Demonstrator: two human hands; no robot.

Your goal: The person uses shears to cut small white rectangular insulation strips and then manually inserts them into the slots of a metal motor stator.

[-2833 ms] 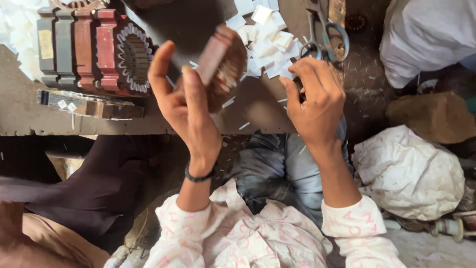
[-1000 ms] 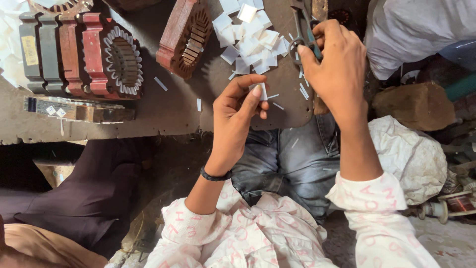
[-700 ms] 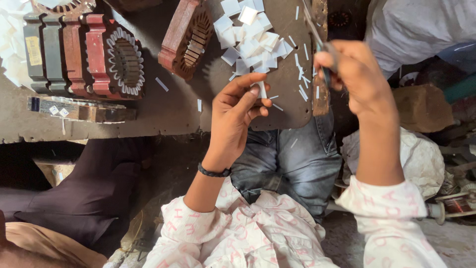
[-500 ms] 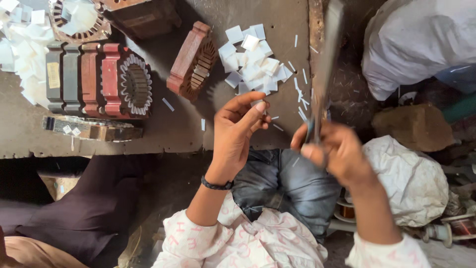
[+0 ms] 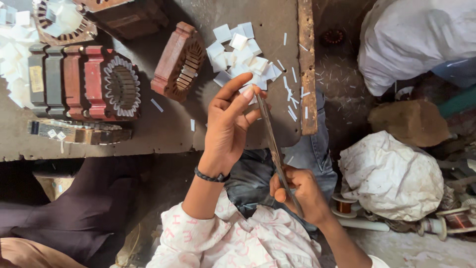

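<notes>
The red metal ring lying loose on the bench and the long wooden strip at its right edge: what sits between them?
In the head view, a heap of white paper squares lies between the red ring and the wooden strip, with thin white slivers scattered beside the strip.

Red motor stators [image 5: 106,82], white sack [image 5: 391,176]

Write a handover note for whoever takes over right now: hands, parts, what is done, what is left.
Left hand: raised over the bench edge, pinching a small white paper piece at the fingertips.
Right hand: near the lap, gripping long scissors, blades pointing up at that piece.
Bench: pile of cut white paper squares, scattered thin strips, one reddish motor stator beside the pile, a row of stators at left.
Done: many squares cut.
Left: the piece in hand appears untrimmed; the single stator's slots look unlined.
</notes>
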